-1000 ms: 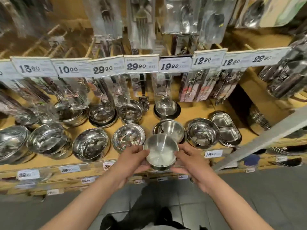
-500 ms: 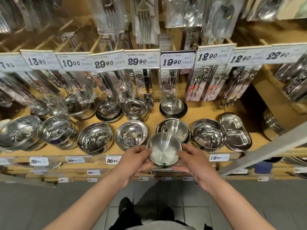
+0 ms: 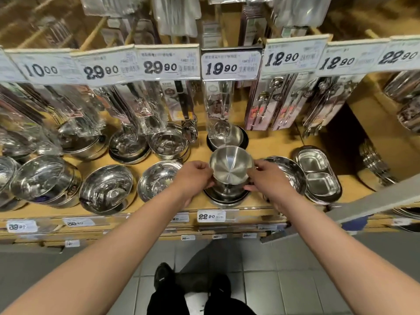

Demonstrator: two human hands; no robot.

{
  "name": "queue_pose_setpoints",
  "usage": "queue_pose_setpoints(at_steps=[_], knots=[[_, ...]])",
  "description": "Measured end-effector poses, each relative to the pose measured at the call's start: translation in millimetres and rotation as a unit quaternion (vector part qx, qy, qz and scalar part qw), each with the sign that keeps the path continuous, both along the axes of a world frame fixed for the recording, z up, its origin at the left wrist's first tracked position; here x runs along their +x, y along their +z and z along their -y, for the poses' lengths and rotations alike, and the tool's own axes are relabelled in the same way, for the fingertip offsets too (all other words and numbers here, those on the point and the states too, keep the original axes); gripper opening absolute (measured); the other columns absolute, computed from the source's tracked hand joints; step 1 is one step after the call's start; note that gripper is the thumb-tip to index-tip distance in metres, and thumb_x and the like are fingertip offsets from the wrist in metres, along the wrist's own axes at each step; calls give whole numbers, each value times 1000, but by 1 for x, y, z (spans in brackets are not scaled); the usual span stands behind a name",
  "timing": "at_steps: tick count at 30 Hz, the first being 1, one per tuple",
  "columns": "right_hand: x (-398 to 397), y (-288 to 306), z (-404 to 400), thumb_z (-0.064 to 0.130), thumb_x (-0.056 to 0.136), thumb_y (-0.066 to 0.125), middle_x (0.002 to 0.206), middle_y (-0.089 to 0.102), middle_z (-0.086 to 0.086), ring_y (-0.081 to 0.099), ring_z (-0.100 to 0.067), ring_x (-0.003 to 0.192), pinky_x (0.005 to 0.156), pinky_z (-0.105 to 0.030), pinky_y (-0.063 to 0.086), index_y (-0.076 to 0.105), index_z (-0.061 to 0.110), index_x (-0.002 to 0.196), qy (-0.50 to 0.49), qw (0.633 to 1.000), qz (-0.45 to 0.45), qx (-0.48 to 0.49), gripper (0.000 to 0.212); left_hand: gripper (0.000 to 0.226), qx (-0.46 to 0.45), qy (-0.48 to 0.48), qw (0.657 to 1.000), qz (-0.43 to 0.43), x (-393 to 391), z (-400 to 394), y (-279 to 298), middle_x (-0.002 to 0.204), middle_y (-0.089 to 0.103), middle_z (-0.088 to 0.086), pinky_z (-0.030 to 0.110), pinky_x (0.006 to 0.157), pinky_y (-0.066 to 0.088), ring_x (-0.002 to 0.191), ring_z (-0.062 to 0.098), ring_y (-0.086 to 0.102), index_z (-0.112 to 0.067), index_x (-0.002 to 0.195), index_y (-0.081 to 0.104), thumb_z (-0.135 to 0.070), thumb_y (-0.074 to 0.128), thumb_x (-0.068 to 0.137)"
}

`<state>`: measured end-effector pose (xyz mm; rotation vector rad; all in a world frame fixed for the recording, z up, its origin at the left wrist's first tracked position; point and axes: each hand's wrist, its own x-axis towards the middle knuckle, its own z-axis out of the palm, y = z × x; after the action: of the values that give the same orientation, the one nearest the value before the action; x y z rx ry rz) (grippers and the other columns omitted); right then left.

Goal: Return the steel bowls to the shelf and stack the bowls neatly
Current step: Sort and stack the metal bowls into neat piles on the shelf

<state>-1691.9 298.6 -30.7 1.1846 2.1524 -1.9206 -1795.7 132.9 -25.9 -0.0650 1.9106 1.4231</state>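
Note:
A small brushed steel bowl (image 3: 230, 164) is held between both my hands, tilted with its inside facing me. My left hand (image 3: 193, 176) grips its left rim and my right hand (image 3: 268, 178) grips its right rim. The bowl hangs just above a stack of steel bowls (image 3: 227, 196) on the front row of the wooden shelf (image 3: 268, 144). Whether it touches the stack I cannot tell. More steel bowls (image 3: 159, 181) stand in rows to the left.
A bowl stack (image 3: 288, 171) and divided steel trays (image 3: 318, 176) lie right of my hands. Packaged utensils (image 3: 219, 110) and price tags (image 3: 229, 65) hang low over the back row. A grey slanted bar (image 3: 375, 201) crosses at the right. Tiled floor and my shoes are below.
My hands have carried the small bowl forward and up over the shelf, from in front of its edge to above the front-row stack. The view has moved closer to the shelf.

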Motion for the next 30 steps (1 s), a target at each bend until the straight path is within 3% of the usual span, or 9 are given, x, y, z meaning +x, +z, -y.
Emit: queue_pose_setpoints(at_steps=[3, 8, 12, 15, 20, 24, 26, 28, 30], knots=[[-2, -6, 0, 17, 101, 59, 96, 70, 8, 76, -13, 77, 72, -29, 65, 67, 26, 118, 21, 999, 18, 44, 21, 12, -29, 3, 1000, -9, 0, -1, -11, 107, 72, 19, 24, 78, 61, 98, 25, 73, -1, 99, 71, -4, 59, 100], [1, -9, 5, 16, 100, 56, 84, 73, 8, 76, -15, 69, 62, -26, 58, 63, 29, 109, 73, 988, 17, 138, 18, 13, -68, -22, 997, -38, 2, 3, -23, 94, 75, 11, 13, 61, 55, 75, 10, 72, -6, 98, 74, -7, 61, 99], [1, -9, 5, 18, 100, 55, 91, 73, 3, 73, -22, 82, 75, -37, 58, 68, 21, 116, 95, 981, 31, 166, 21, 23, -51, -50, 997, -32, 6, 5, -25, 101, 75, 4, 24, 79, 62, 78, 7, 73, -5, 121, 70, -10, 62, 99], [3, -7, 5, 22, 101, 57, 89, 63, 6, 56, -13, 76, 61, -26, 40, 65, 16, 126, 103, 969, 53, 219, 27, 29, -48, -60, 996, -51, 12, 15, -19, 103, 74, 4, 28, 85, 62, 78, 7, 73, -10, 128, 67, -12, 61, 99], [14, 10, 25, 21, 99, 58, 108, 67, -8, 61, -23, 94, 76, -31, 42, 65, 11, 126, 39, 952, -31, 302, 29, 26, -34, -46, 996, -65, 18, 73, -4, 100, 69, -5, 20, 76, 60, 88, 5, 71, -30, 103, 66, -7, 55, 101], [3, 24, 75, 27, 101, 56, 94, 64, 22, 62, 10, 84, 67, -7, 40, 67, 38, 106, 96, 976, -80, 181, 16, 15, -63, 69, 994, -50, 15, 133, 0, 92, 67, 4, 18, 66, 59, 76, 9, 67, -13, 106, 66, -4, 55, 103], [-10, 19, 102, 28, 103, 56, 95, 67, 20, 66, 0, 83, 73, -17, 51, 64, 44, 99, 165, 977, -67, 113, 18, 9, -99, 125, 986, -52, 11, 154, -2, 86, 67, 6, 21, 64, 59, 69, 11, 64, -10, 96, 65, -7, 59, 102], [-22, 9, 126, 32, 103, 57, 111, 71, 7, 72, -11, 85, 85, -36, 61, 65, 31, 117, 214, 974, -18, 68, 16, 13, -127, 145, 980, -55, 7, 165, -8, 81, 70, 6, 28, 69, 62, 64, 12, 64, -9, 89, 66, -16, 65, 100], [-31, -3, 144, 38, 102, 58, 116, 68, -1, 76, -16, 79, 87, -43, 62, 56, 21, 131, 221, 974, 34, 49, 33, 18, -177, 122, 973, -81, 2, 168, -17, 81, 74, 3, 38, 76, 61, 67, 14, 68, -11, 90, 70, -26, 66, 99]])
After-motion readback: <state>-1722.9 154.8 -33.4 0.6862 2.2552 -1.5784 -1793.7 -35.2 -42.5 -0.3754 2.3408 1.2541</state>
